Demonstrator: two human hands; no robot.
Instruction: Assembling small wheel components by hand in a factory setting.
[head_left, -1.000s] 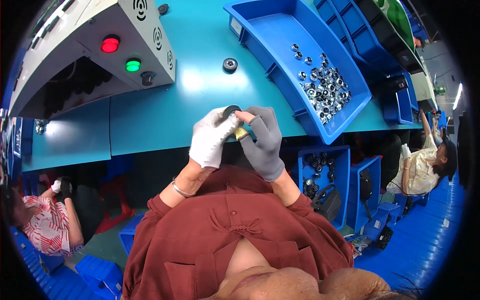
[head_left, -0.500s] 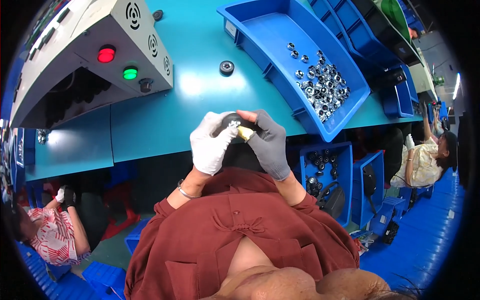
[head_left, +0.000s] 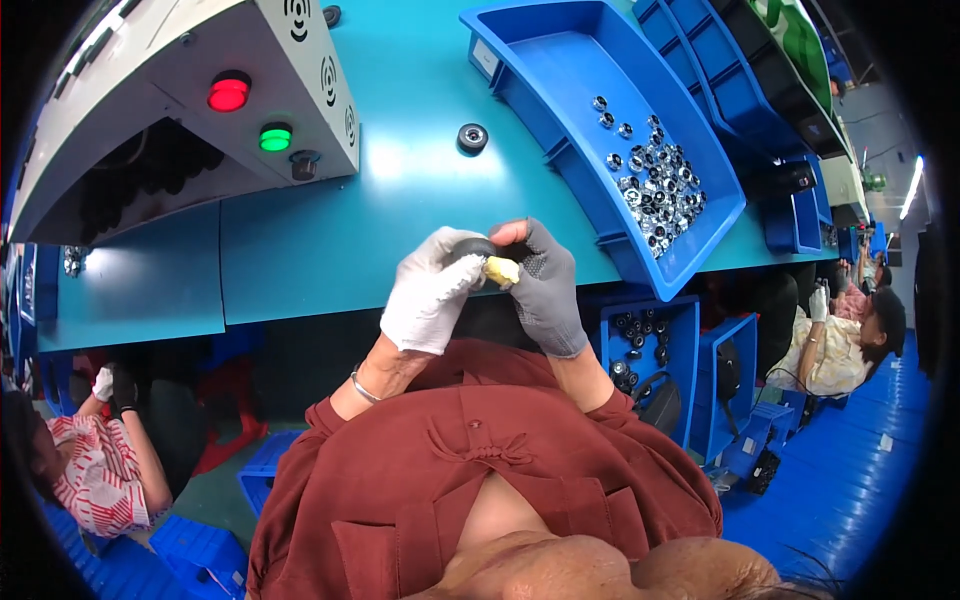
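Both my hands meet in front of my chest at the table's near edge, closed round a small black tyre-like wheel (head_left: 474, 246). My left hand (head_left: 428, 295), in a white glove, grips it from the left with thumb and fingers. From the right, my right hand (head_left: 550, 298), in a grey glove with a bare fingertip, holds its other side. A yellow covering (head_left: 502, 270) shows at the right thumb's tip against the wheel; its kind I cannot make out. The fingers hide much of the wheel. Beyond them, another black wheel with a silvery centre (head_left: 473, 138) lies on the table.
A blue tray (head_left: 562, 165) with many shiny hub-like parts stands to the right. At the left is a white machine housing (head_left: 335, 150) with a red light (head_left: 229, 92) and a green light (head_left: 275, 138). Below the table, a blue bin (head_left: 692, 350) holds black wheels. Co-workers sit on both sides.
The view has shifted slightly. Both hands keep hold of the wheel, which has tilted so that its silvery part is less visible; the yellow thumb covering shows more fully.
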